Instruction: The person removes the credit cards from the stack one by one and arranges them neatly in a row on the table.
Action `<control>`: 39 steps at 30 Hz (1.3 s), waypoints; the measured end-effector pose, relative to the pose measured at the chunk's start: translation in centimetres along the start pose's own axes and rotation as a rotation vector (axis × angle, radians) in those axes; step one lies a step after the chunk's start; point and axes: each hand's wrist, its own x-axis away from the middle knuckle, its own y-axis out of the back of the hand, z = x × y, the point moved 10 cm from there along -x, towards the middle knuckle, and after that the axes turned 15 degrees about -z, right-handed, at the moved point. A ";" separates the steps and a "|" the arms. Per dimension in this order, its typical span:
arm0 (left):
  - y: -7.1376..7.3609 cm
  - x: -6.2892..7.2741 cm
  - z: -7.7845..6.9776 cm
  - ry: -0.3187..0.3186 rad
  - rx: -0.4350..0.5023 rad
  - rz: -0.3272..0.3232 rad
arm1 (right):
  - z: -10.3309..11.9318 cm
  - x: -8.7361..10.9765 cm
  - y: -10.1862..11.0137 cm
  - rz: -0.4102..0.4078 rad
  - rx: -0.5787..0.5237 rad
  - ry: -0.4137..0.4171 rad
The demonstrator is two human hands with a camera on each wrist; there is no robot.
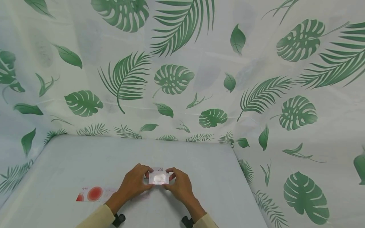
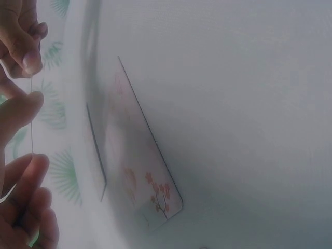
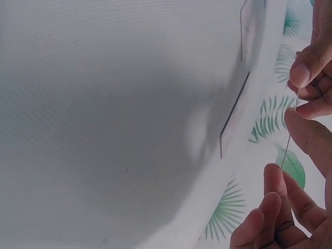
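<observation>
I have the fingers of the left hand [image 1: 136,180] and right hand [image 1: 181,185] pinching the small card [image 1: 158,178] between them, above the table [image 1: 214,177]; a printed strip [image 1: 95,193] lies left of those fingers. Lifting looks done; setting down isn't yet.

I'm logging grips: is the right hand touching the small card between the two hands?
Touching. In the right wrist view, the right hand has its thumb and a fingertip against the small card, seen edge-on.
</observation>
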 end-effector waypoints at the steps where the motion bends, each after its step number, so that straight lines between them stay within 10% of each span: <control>1: 0.0 0.0 -0.1 0.001 0.003 0.000 | 0.0 0.0 0.1 0.000 -0.003 -0.001; 39: -1.4 1.6 -2.2 -0.094 0.060 -0.014 | -2.1 2.1 0.9 0.028 0.008 -0.042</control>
